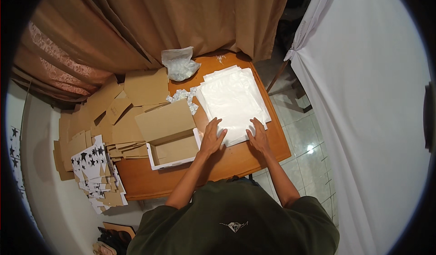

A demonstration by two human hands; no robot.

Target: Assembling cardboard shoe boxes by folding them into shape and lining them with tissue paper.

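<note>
A stack of white sheets point(229, 100), slightly fanned and with a glossy top, lies on the right part of the wooden table. My left hand point(211, 136) is at its near left corner, fingers stretched out and apart from the thumb. Over the near right edge, my right hand point(259, 136) has its fingers extended too. Neither hand holds anything; whether the fingertips press on the top sheet I cannot tell. Beside my left hand stands a cardboard box point(175, 149), brown inside with white outer walls, its lid point(167, 120) raised at the back.
Flat brown cardboard pieces point(146, 86) spread over the table's left side. Star-printed cardboard point(97, 173) is piled at the near left edge. A plastic bag point(180, 66) and small white packets point(184, 95) lie behind the box. Brown curtains point(181, 19) and a white cloth point(363, 96) hang around.
</note>
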